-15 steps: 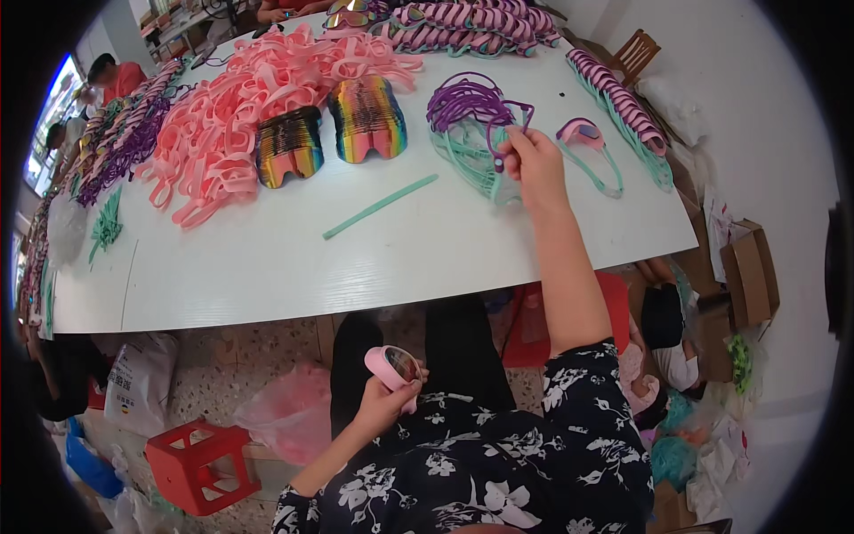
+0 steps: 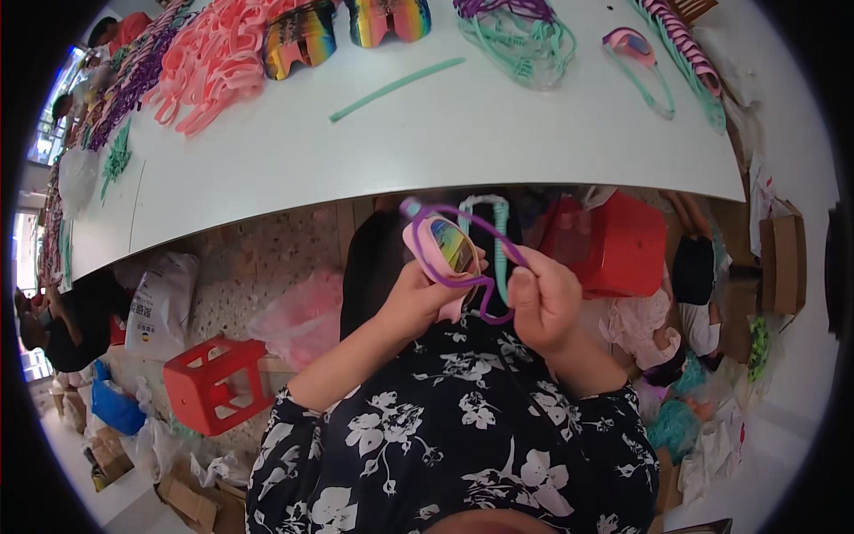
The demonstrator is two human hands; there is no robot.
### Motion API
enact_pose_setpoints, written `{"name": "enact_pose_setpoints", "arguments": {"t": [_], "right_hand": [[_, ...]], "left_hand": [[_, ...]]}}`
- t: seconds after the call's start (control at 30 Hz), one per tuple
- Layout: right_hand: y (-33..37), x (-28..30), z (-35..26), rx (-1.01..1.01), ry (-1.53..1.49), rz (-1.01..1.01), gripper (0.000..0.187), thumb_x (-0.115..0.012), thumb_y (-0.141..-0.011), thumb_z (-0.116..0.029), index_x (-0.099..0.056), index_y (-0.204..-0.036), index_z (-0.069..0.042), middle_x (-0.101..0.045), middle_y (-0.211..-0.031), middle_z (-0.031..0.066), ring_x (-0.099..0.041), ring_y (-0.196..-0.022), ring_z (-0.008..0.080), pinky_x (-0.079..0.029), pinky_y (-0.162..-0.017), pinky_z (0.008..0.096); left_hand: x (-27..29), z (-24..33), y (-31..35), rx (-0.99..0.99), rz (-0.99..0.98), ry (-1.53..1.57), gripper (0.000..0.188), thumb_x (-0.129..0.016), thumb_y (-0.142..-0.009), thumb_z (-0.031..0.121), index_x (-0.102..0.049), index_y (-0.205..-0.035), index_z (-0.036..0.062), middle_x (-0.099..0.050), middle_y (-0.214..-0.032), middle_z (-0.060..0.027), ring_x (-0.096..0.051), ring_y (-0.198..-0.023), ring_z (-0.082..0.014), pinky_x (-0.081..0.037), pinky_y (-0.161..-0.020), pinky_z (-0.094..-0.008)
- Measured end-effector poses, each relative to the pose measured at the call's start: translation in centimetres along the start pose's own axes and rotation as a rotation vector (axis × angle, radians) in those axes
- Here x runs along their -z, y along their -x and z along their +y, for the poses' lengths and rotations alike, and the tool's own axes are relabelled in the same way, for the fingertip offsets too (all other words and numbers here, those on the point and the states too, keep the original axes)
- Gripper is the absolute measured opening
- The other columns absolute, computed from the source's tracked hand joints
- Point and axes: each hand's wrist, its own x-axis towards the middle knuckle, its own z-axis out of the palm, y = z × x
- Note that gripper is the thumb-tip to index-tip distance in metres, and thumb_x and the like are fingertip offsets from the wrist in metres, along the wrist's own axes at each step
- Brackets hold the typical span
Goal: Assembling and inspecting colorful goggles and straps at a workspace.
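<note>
My left hand (image 2: 407, 301) is closed on a pink goggle frame (image 2: 415, 238) with a mirrored, rainbow-tinted lens (image 2: 455, 245), held over my lap just off the table's front edge. In my right hand (image 2: 544, 298) is a thin purple goggle frame (image 2: 491, 298) with a teal strap (image 2: 502, 228) hanging from it. The purple frame overlaps the pink one, touching it or just in front; I cannot tell how far they are fitted together. On the table lies a tangled bundle of purple frames and teal straps (image 2: 534, 55).
The white table (image 2: 267, 165) carries a heap of pink frames (image 2: 209, 67), mirrored lens stacks (image 2: 298, 40), a teal strip (image 2: 396, 89) and goggles (image 2: 633, 44). A red stool (image 2: 213, 383) stands at left, another red stool (image 2: 627, 245) at right. A pink plastic bag (image 2: 307, 311) is near my legs.
My right hand has come back from the bundle with a purple frame and teal strap, down to my left hand. My left hand has raised the pink frame. The view has tilted downward.
</note>
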Motion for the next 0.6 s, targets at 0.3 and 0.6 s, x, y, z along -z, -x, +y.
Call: {"name": "enact_pose_setpoints", "arguments": {"t": [0.3,0.6], "right_hand": [[5.1,-3.8,3.9,-0.144,-0.069,0.139,0.035,-0.057,-0.095,-0.002,-0.060,-0.130,0.002,-0.070,-0.083,0.0177,-0.069,-0.066,0.0232,-0.052,-0.061,0.0297],[6.1,-2.9,5.5,-0.294,-0.094,0.151,0.034,-0.057,-0.097,-0.003,-0.060,-0.130,0.000,-0.071,-0.088,0.0176,-0.070,-0.073,0.0156,-0.053,-0.065,0.0276]], "left_hand": [[0.4,-3.3,0.1,0.132,-0.040,-0.039,0.039,-0.068,-0.093,0.013,-0.058,-0.128,-0.0020,-0.066,-0.117,-0.0093,-0.064,-0.109,-0.0175,-0.049,-0.097,-0.0323],[-0.3,-4.4,-0.8,0.061,-0.032,-0.170,0.039,-0.069,-0.092,0.009,-0.058,-0.127,-0.0008,-0.066,-0.117,-0.0091,-0.063,-0.109,-0.0170,-0.050,-0.095,-0.0307]]}}
